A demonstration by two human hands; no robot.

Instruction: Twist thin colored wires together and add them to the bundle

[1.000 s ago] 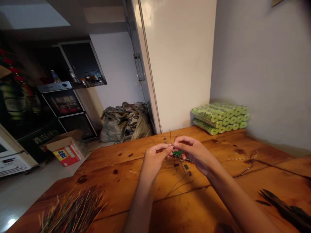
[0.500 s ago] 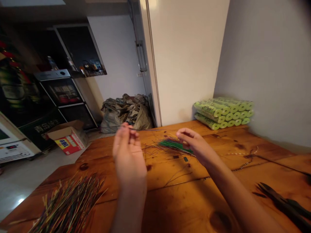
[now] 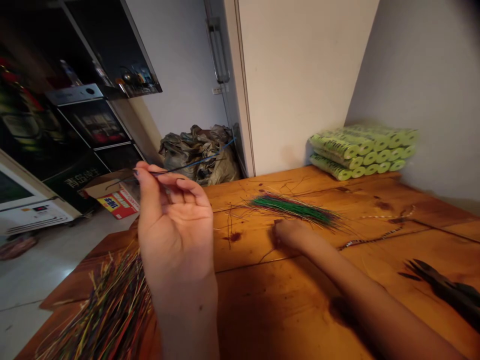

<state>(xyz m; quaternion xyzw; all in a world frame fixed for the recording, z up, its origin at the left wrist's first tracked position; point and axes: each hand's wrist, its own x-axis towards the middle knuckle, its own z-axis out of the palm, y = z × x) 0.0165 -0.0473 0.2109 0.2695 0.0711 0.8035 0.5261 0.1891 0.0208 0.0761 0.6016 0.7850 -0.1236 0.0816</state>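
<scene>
My left hand [image 3: 174, 215] is raised over the table, palm up, its thumb and forefinger pinching thin dark strands [image 3: 195, 162] that stretch up to the right, bluish toward the far end. My right hand [image 3: 290, 234] rests low at the wooden tabletop [image 3: 262, 310], blurred, its fingertips hidden from view. Just behind it lies a bundle of green strands [image 3: 296, 209] with darker and reddish ones around it. A larger pile of multicoloured strands [image 3: 116, 305] lies at the near left, partly behind my left forearm.
Black-handled pliers [image 3: 442, 287] lie at the right. A beaded string [image 3: 375, 241] crosses the table's right part. Green-wrapped rolls [image 3: 362, 150] are stacked at the back right. Crumpled sacks [image 3: 202, 152] and a cardboard box [image 3: 118, 197] stand beyond the table.
My left hand has moved left and nearer, with the strands now more visible. My right hand has dropped to the tabletop. The view has shifted slightly.
</scene>
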